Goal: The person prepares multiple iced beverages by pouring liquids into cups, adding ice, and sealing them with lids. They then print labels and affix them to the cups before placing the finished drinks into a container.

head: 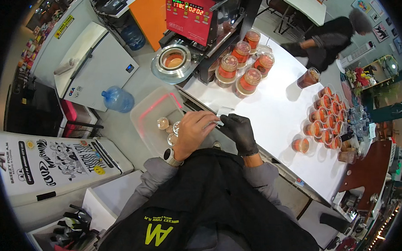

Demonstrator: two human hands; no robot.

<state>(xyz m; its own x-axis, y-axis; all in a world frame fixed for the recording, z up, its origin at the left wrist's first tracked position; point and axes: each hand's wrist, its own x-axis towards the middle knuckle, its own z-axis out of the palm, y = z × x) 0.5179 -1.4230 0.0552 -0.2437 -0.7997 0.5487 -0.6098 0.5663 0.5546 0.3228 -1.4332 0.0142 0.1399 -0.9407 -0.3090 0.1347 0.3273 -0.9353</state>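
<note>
My left hand (194, 130), bare with a watch at the wrist, pinches one end of a small whitish strip (226, 110), paper or film; I cannot tell which. My right hand (239, 134), in a black glove, grips the same strip close beside the left fingertips. Both hands are above the near edge of the white table (272, 118). Ahead of them stands a red cup-sealing machine (189, 17). Its round metal holder (175, 60) is swung out with an orange-brown cup inside. Sealed cups with orange labels (248, 82) stand beside the machine, small domed tubs on top.
A translucent plastic bin (147, 123) below my left hand contains several small lidded tubs (162, 123). Many orange-labelled cups (322, 114) stand at the table's right. A lone dark drink cup (309, 78) is near its far edge. A person (332, 40) is beyond the table. A blue water jug (118, 99) lies left.
</note>
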